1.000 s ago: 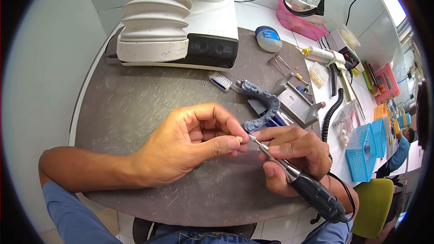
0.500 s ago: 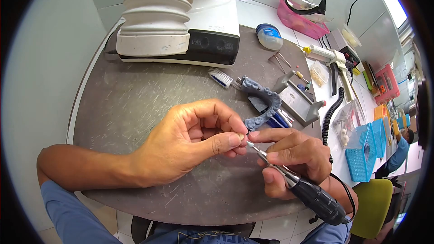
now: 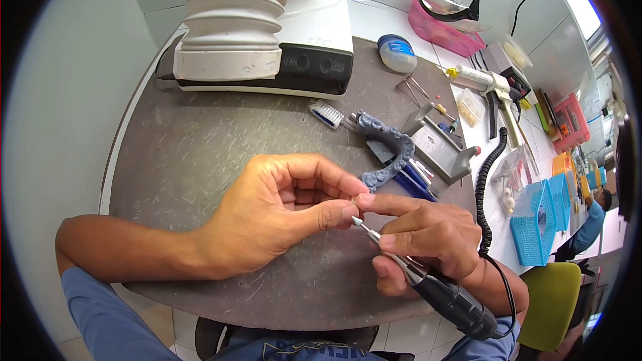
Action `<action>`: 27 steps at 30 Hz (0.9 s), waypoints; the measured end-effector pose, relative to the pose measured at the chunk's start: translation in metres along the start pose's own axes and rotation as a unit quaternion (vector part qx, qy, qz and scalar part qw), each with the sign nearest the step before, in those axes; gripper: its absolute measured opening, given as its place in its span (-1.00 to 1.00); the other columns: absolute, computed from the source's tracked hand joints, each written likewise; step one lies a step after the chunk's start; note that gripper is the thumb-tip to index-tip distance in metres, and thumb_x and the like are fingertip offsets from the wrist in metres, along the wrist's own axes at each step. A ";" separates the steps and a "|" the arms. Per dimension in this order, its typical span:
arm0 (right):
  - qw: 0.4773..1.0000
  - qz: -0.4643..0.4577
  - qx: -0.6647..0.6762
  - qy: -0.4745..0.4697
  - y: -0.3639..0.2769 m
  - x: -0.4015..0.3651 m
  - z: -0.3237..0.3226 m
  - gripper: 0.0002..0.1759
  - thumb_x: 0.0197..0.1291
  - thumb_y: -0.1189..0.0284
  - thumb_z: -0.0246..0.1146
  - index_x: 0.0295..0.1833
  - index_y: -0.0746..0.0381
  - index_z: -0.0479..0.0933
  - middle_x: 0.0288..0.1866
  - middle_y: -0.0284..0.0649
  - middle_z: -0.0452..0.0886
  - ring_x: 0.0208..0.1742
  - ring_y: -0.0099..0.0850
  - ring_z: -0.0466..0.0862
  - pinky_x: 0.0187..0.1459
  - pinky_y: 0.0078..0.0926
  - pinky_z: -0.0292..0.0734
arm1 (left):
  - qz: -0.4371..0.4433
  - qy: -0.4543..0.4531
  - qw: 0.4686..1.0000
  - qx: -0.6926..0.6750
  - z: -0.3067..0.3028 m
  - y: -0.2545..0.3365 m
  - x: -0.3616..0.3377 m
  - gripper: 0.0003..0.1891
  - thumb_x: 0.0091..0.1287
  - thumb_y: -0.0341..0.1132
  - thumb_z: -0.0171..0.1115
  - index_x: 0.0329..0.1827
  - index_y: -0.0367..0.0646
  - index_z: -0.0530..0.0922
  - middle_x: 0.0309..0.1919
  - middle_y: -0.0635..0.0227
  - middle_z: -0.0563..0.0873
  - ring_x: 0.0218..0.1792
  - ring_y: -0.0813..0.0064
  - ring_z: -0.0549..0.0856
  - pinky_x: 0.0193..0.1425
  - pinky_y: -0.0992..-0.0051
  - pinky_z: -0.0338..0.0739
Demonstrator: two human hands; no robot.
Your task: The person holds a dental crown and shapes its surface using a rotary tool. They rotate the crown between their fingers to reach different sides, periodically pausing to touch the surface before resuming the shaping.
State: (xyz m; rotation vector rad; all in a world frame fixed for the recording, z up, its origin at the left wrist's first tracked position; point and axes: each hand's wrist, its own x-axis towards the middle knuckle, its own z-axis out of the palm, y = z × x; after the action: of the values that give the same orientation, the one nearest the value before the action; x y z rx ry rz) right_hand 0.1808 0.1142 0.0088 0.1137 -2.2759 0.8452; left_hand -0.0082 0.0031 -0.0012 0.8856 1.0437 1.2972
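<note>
My left hand (image 3: 281,217) pinches a small tooth-coloured piece (image 3: 356,202) between thumb and fingertips; most of it is covered. In my right hand (image 3: 435,234) is a black and silver rotary handpiece (image 3: 455,301), held like a pen. Its pale green pointed bur (image 3: 358,221) sits beside my left thumb tip, near the piece; contact cannot be made out. The right forefinger reaches over to the left fingertips. Just beyond the hands, a grey horseshoe-shaped dental model (image 3: 401,150) lies on the bench (image 3: 221,127).
A white suction unit with a ribbed hose (image 3: 231,20) stands at the back. Right of the model are a grey metal holder (image 3: 438,144) and a brush (image 3: 326,113). A coiled cord (image 3: 483,194), blue baskets (image 3: 533,227) and a pink basket (image 3: 445,30) line the right side. A person (image 3: 588,227) sits far right.
My right hand and the handpiece have shifted slightly left, bringing the bur closer under the left thumb tip. The small piece now shows less. My left hand has barely moved.
</note>
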 end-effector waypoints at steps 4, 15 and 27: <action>1.000 -0.003 -0.008 0.002 0.000 -0.001 -0.001 -0.71 -0.13 0.66 0.50 -0.26 0.31 0.56 -0.45 -0.16 0.67 -0.16 -0.12 0.80 -0.17 -0.38 0.75 | -0.015 -0.002 1.000 0.000 0.000 0.003 0.000 -0.83 0.39 -0.52 0.25 0.00 -0.35 0.58 -0.08 0.17 0.72 -0.07 0.46 0.73 0.06 0.49 0.67; 0.999 -0.035 0.013 0.016 0.014 -0.005 0.000 -0.79 0.08 0.59 0.31 -0.21 0.39 0.44 -0.49 -0.16 0.56 -0.44 -0.35 0.71 -0.10 -0.06 0.76 | -0.027 -0.003 1.000 -0.002 0.001 0.006 -0.001 -0.83 0.37 -0.54 0.26 -0.02 -0.37 0.57 -0.05 0.13 0.71 -0.05 0.41 0.75 0.11 0.46 0.69; 1.000 -0.028 -0.005 0.005 0.012 -0.005 -0.002 -0.79 0.10 0.57 0.34 -0.21 0.38 0.46 -0.49 -0.16 0.58 -0.52 -0.41 0.67 -0.16 -0.10 0.78 | -0.024 -0.006 1.000 0.003 0.001 0.006 -0.001 -0.84 0.37 -0.53 0.27 -0.04 -0.36 0.58 -0.06 0.12 0.71 -0.07 0.43 0.75 0.09 0.47 0.69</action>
State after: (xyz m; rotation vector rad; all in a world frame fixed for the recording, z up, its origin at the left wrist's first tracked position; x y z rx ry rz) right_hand 0.1818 0.1238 0.0001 0.1682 -2.2555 0.8037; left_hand -0.0091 0.0029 0.0050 0.8677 1.0541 1.2467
